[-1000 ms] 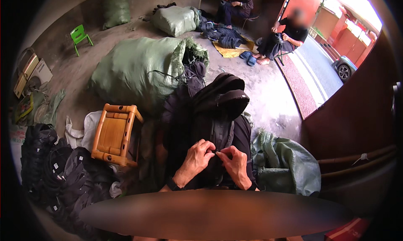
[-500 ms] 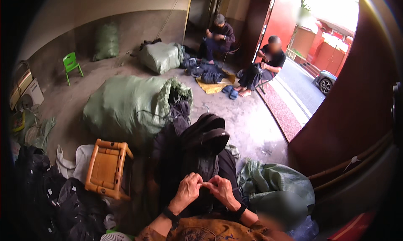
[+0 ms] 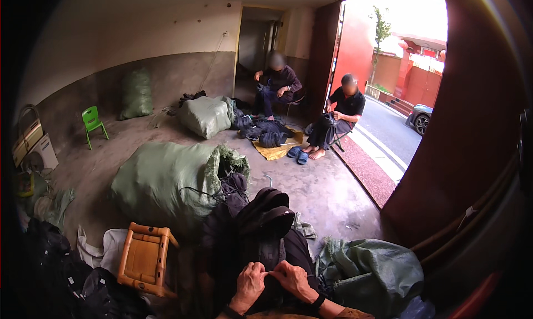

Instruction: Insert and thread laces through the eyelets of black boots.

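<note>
My left hand (image 3: 251,283) and my right hand (image 3: 294,279) meet over my lap, fingertips pinched together. Between them runs a small pale bit, too small to name. Under and beyond the hands lies a black bag (image 3: 267,214), its rounded top facing away from me. Its dark cloth blends with the dark clothing on my legs, so its lower outline is hard to tell. Both hands are closed, and each wrist has a dark band.
A bamboo stool (image 3: 145,258) and dark bags (image 3: 94,288) lie to the left. Ahead sits a large stuffed green sack (image 3: 166,172); a crumpled green sack (image 3: 372,269) is at right. Two people sit working near the doorway, beside dark cloth (image 3: 266,133). A green chair (image 3: 93,124) stands farther left.
The view has tipped upward, so my hands and the bag sit lower in it. My fingers stay pinched together. The farther seated person's hands have moved apart.
</note>
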Action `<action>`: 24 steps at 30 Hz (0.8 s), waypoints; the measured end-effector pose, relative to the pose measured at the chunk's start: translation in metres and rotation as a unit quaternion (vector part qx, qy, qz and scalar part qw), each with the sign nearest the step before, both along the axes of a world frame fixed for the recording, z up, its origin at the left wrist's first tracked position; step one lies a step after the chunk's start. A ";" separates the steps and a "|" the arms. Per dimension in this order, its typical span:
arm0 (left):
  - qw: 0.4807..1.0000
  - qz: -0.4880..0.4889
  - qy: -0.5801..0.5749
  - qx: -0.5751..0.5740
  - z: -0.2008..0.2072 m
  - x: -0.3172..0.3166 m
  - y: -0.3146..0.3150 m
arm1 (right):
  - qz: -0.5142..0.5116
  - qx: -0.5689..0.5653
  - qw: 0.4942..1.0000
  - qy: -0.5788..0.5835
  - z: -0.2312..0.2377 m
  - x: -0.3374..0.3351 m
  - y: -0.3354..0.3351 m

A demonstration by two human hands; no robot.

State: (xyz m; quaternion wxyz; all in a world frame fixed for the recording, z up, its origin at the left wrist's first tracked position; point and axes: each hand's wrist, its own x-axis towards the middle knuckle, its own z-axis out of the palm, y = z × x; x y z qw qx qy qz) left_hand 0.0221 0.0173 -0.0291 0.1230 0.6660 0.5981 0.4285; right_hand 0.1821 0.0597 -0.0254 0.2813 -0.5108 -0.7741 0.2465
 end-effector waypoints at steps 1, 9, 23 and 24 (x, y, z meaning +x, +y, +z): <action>1.000 0.012 0.012 0.003 -0.001 0.001 0.000 | -0.009 -0.001 1.000 -0.007 0.000 0.000 0.000; 0.983 -0.008 -0.146 -0.110 0.001 -0.010 0.001 | -0.005 0.001 1.000 0.015 0.000 0.000 0.001; 0.988 0.058 0.131 0.055 0.037 -0.028 -0.021 | 0.058 -0.060 0.994 0.077 0.004 0.018 0.005; 0.972 0.080 0.220 -0.018 0.040 -0.044 -0.029 | 0.095 -0.052 0.991 0.078 0.008 0.024 0.006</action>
